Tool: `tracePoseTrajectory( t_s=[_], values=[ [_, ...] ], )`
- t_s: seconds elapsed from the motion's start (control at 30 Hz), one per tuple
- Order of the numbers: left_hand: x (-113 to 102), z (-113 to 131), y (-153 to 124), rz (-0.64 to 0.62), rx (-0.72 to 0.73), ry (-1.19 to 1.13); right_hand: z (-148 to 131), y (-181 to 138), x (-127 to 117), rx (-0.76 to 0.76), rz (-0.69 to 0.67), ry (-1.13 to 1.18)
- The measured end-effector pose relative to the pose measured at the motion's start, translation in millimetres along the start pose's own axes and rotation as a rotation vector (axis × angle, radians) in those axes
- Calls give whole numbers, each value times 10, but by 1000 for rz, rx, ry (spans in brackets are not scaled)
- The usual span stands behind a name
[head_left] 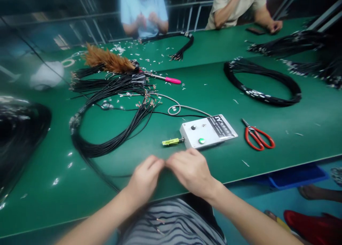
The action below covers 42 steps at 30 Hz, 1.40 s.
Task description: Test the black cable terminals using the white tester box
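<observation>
My left hand [146, 179] is closed, with a thin black cable [120, 176] running into it from the left. The fingertips of my right hand [191, 170] are pinched against those of the left. What lies between the fingertips is too small and blurred to make out. Just beyond my hands stands a white control box [190, 138] with a black knob, a lit green button and a yellow-green clip [171, 141] on its left side. A looped bundle of black cables [103, 150] with bare copper ends lies to the left.
Red-handled snips [258, 136] lie right of the box. A coiled cable bundle [278, 102] and a feather duster [107, 60] rest farther back. Two people sit across the green table [294, 131]. A blue bin [299, 177] is below the table's edge.
</observation>
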State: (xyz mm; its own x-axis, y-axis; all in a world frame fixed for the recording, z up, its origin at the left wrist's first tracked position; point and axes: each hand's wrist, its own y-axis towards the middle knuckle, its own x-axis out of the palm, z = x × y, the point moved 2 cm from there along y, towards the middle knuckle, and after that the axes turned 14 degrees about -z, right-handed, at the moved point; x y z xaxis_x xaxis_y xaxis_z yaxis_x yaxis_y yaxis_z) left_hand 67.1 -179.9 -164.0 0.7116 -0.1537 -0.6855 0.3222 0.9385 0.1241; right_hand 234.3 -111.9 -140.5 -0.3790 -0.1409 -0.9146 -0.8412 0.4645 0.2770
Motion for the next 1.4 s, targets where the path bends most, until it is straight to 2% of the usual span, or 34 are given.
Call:
tracePoseTrajectory(
  t_s=[0.13,0.3,0.57,1.03,1.17,1.27,1.4],
  values=[
    [-94,-88,99,76,-148,-153,201,17,-48,114,53,-144],
    [-158,-192,270,96,-291,-313,390,111,-10,140,-64,-304],
    [-111,-273,423,95,-313,-354,450,242,20,110,-106,-399],
    [-21,-335,492,71,-340,-279,454,264,31,144,-91,-352],
    [-19,-339,497,56,-336,-245,414,232,-54,164,-97,-309],
    [-32,-345,500,51,-322,-217,419,71,-205,184,4,-244],
    [-50,-347,493,51,-302,-204,460,-338,-338,324,265,-153]
  ],
)
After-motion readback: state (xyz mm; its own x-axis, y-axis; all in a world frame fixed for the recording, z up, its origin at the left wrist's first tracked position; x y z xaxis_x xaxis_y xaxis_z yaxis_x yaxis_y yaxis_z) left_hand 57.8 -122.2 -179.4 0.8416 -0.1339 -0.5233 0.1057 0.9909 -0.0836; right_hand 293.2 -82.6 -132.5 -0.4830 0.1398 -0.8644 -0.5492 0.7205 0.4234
